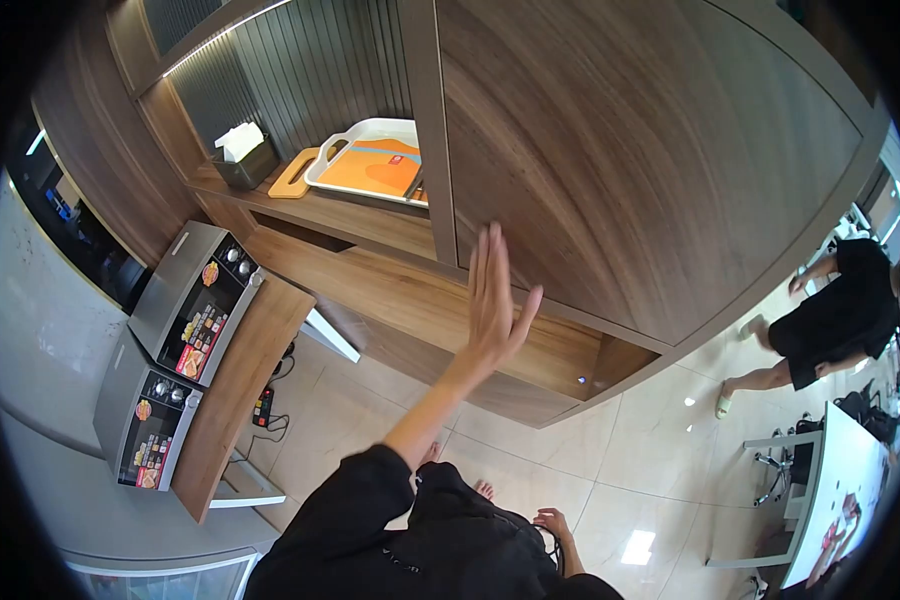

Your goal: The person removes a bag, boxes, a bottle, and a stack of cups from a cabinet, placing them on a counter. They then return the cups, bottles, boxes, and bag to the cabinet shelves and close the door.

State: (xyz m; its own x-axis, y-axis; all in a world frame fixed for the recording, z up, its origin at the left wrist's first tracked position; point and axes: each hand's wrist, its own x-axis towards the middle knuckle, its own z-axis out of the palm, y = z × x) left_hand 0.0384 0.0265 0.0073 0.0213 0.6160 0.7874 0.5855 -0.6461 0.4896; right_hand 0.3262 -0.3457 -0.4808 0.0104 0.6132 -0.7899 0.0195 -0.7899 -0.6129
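My left hand [492,310] is raised with its fingers stretched upward and the thumb apart, its fingertips at the lower left corner of a closed wooden cabinet door [630,150]. Nothing is in it. Low at my right side hangs my right hand [553,522], beside a dark cord or strap; its fingers are partly visible and whether it holds the cord is unclear. Left of the door, an open shelf [390,228] carries a white tray [335,182] with an orange and blue surface, a yellow board [290,177] and a dark tissue box [245,165].
Two small ovens [198,305] [148,418] stand on a wooden table [245,370] at the left. A power strip [263,407] lies on the tiled floor. At the right, a person in black [840,310] is near a white desk [830,500].
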